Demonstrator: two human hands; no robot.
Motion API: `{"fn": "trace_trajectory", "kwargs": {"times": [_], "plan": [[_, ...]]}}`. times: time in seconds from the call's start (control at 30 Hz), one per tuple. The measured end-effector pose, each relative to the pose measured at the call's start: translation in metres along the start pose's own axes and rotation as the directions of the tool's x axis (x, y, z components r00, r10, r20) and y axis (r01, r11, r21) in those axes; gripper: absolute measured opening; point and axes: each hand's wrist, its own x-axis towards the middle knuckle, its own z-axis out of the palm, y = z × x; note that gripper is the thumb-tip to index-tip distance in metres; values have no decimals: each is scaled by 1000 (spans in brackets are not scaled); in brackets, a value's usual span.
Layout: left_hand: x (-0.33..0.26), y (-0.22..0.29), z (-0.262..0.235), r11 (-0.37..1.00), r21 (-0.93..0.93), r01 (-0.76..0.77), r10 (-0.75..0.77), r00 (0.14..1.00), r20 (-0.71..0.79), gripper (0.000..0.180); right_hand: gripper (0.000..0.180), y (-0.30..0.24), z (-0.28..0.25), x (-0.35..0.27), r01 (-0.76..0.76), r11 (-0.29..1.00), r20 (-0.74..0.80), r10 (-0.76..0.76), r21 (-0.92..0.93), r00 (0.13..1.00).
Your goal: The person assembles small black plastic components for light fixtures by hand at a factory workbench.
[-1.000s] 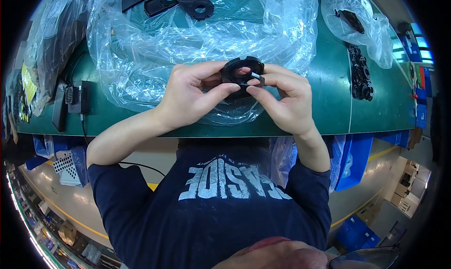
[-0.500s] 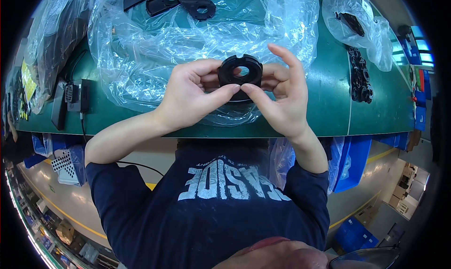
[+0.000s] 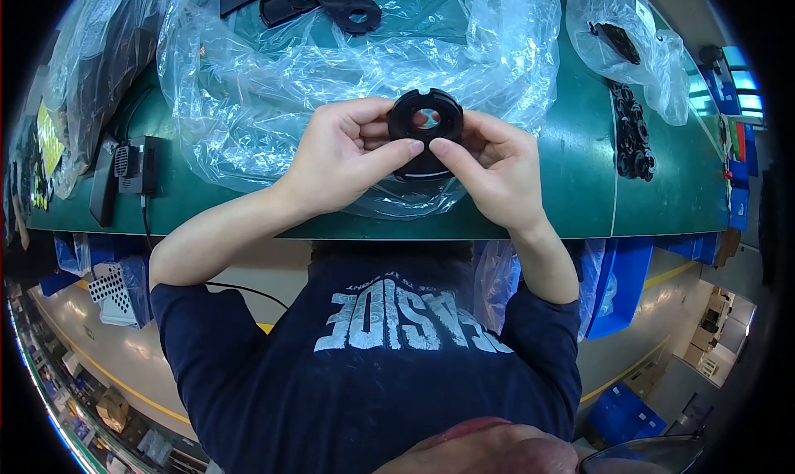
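Since 0.5 s ago, right hand (image 3: 495,169) fingers lowered, both hands w/ left hand (image 3: 352,155) gripping black ring (image 3: 425,133).

A green surface (image 3: 580,184) carries a large crumpled clear plastic sheet (image 3: 273,85). Right of that sheet lie a row of black rings (image 3: 633,134) and a clear bag (image 3: 629,39); left, a black device (image 3: 137,166).
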Motion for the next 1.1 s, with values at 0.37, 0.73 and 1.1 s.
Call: {"fn": "trace_trajectory", "kwargs": {"times": [0.37, 0.73, 1.1], "plan": [[0, -9, 1, 1000, -4, 2, -2, 999, -34, 31, 25, 4, -1, 0, 46, 991, 23, -44, -126, 999], [4, -2, 0, 1000, -26, -13, 12, 1000, -20, 30, 33, 6, 1, 2, -82, 994, 21, 81, 68, 997], [4, -6, -1, 996, -88, -4, 1, 999, -33, 32, 34, 10, 0, 2, 436, 645, 18, -548, -627, 837]]}}
